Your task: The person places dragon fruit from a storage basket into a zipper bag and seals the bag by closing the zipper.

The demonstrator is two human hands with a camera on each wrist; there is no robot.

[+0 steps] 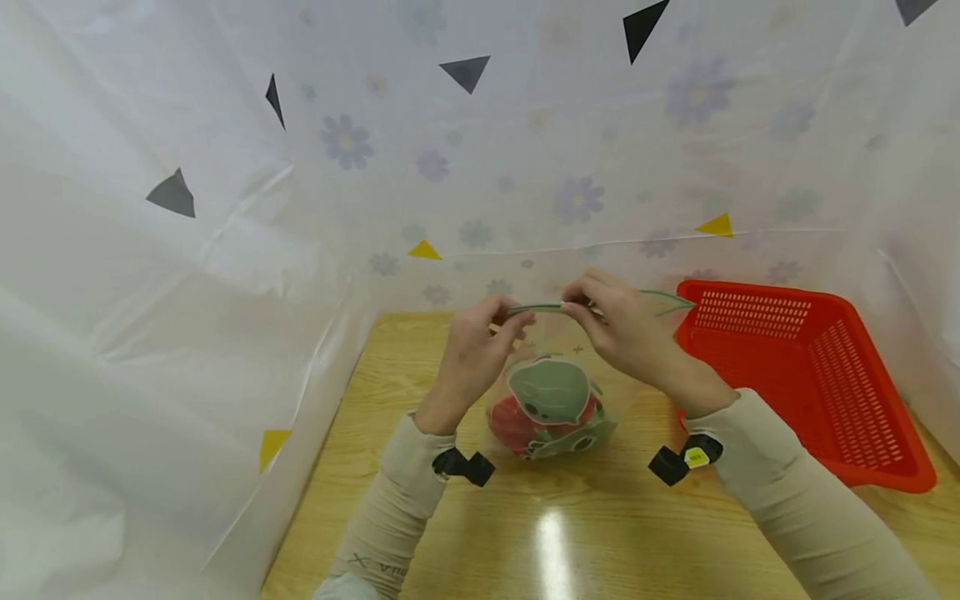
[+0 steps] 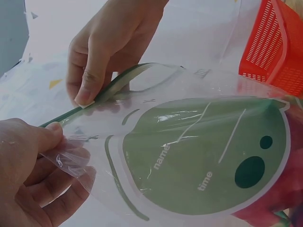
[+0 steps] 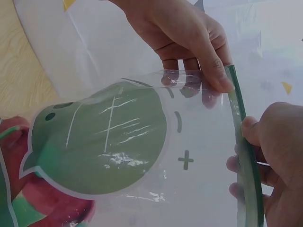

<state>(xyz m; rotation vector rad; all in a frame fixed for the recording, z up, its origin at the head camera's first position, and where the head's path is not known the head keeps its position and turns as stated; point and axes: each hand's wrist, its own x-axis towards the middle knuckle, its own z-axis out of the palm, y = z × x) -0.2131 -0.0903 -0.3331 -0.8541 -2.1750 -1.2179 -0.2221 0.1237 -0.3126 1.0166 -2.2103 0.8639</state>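
A clear zip bag [image 1: 551, 392] printed with a green cartoon shape hangs upright over the table, its green-edged mouth [image 3: 242, 113] at the top. Red and green things [image 3: 57, 201] show through its lower part, their kind unclear. At the left end of the zip edge, my left hand [image 1: 476, 342] pinches the strip between thumb and fingers. My right hand [image 1: 622, 325] pinches the same strip a short way to the right. Between the two hands the edges lie together; beyond the right hand they part into a loop. The words "name" and "time" are printed on the green shape [image 2: 203, 156].
A red plastic basket [image 1: 780, 367] with slotted walls stands at the right of the wooden table [image 1: 600, 533]. White sheeting [image 1: 525, 167] with flower prints and dark and yellow triangles rises behind and at both sides.
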